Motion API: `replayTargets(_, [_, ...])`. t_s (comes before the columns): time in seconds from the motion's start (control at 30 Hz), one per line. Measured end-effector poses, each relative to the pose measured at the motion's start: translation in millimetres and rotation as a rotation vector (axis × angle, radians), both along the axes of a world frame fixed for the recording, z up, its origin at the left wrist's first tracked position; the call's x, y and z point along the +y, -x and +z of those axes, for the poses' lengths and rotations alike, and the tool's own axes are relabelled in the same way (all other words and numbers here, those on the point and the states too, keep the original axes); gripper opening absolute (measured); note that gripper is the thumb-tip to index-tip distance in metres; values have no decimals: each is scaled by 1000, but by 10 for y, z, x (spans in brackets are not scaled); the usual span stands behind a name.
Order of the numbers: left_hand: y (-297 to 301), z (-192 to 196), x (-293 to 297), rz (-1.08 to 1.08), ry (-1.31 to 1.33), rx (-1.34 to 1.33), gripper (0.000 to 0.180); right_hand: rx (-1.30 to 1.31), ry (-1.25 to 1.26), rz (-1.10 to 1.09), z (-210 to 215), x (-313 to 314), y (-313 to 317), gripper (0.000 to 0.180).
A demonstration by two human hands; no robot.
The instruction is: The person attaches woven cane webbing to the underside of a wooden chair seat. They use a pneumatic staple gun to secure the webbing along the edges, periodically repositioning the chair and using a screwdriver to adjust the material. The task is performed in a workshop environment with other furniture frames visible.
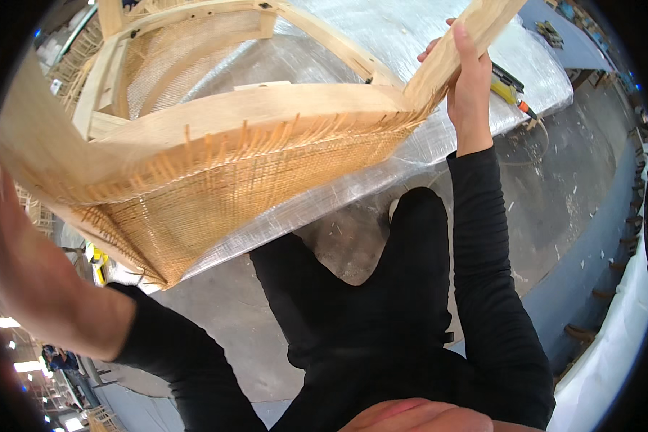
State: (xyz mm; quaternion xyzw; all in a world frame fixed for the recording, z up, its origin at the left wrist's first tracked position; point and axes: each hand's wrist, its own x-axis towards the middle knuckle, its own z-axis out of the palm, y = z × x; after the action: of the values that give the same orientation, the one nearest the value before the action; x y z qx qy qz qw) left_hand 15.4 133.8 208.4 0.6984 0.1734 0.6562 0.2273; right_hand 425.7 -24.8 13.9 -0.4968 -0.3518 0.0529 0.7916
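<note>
A pale wooden chair frame (324, 101) with woven cane fills the upper left, tilted over the table. Its near side carries a woven cane panel (223, 187), with short loose cane ends sticking up along the curved rail. My right hand (471, 83) is closed round a wooden leg at the upper right, thumb along its near face and fingertips showing beyond it. At the left edge, my left hand (39, 281) is blurred and lies close to another thick leg (39, 129). Its fingers are smeared and partly lost in the dark rim, so their grip is unclear.
Clear plastic wrap covers the table (403, 36) under the frame. Beside my right wrist lies a yellow-and-black tool (505, 88), with an orange-tipped tool (527, 109) next to it. My black-clad legs (353, 288) are below. Small scraps dot the grey floor (561, 194).
</note>
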Motion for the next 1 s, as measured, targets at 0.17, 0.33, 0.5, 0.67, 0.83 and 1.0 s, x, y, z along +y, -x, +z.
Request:
replayTargets(0.17, [250, -481, 74, 212, 196, -78, 56, 77, 162, 108, -351, -136, 116, 78])
replayTargets(0.33, [121, -376, 93, 208, 360, -124, 58, 160, 111, 41, -25, -161, 129, 68])
replayTargets(0.5, [-440, -507, -428, 454, 218, -127, 55, 181, 69, -12, -204, -212, -38, 69])
replayTargets(0.67, [-21, -590, -349, 583, 123, 27, 56, 16, 10, 0, -568, -240, -562, 61])
replayTargets(0.83, [228, -925, -771, 655, -565, 441, 39, -851, 798, -744, -890, -818, -1382, 53])
replayTargets(1.0, [-50, -2277, -1713, 27, -120, 690, 21, -1037, 867, -662, -1163, -1047, -1948, 55])
